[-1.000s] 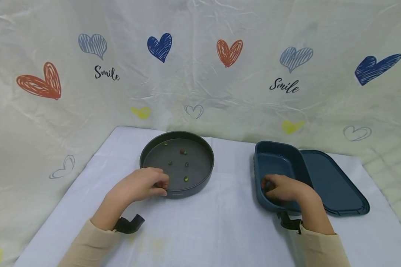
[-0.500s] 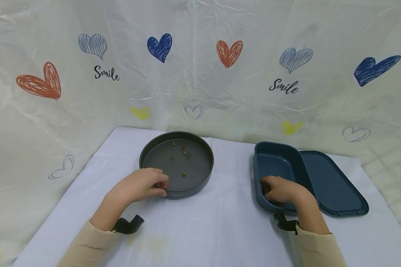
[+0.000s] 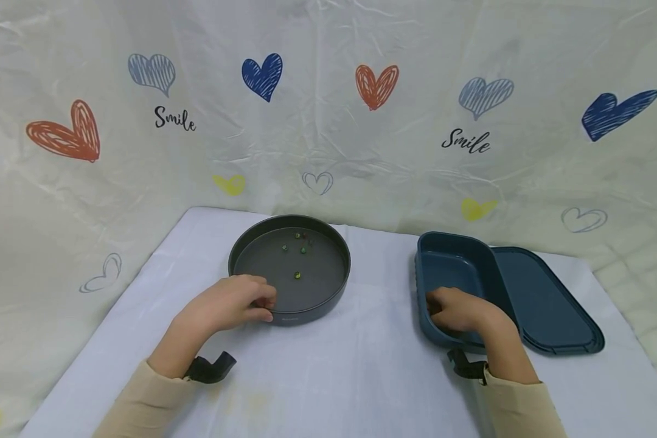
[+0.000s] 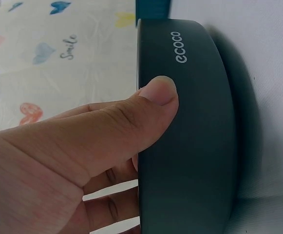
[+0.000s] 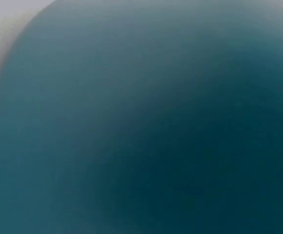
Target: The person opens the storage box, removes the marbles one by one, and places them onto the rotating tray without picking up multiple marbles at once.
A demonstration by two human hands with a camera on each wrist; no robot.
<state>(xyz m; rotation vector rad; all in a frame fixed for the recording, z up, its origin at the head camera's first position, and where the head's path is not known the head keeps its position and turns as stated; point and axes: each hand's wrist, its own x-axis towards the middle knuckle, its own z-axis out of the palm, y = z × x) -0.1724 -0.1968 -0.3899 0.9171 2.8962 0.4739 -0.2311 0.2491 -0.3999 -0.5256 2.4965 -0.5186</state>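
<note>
In the head view, my left hand (image 3: 227, 304) grips the near rim of a round dark grey pan (image 3: 317, 286). The left wrist view has the thumb (image 4: 160, 91) pressed on the pan's outer wall and the other fingers over the rim. Several small marble-like balls, green, yellow and reddish, lie in the far part of the pan, one yellowish ball (image 3: 297, 275) nearer the middle. My right hand (image 3: 462, 311) reaches into a blue rectangular box (image 3: 423, 267) with bent fingers; the fingertips are hidden, and so is anything between them. Only blurred blue box wall (image 5: 107, 97) fills the right wrist view.
A blue lid (image 3: 553, 298) lies to the right of the box, partly under or behind it. White cloth (image 3: 339, 377) covers the table, and a sheet printed with hearts hangs at the back. Dark straps (image 3: 212, 368) are on both wrists.
The small balls have rolled within the pan, mostly toward its far side. The right hand has shifted slightly left inside the box; the left hand keeps its grip on the rim.
</note>
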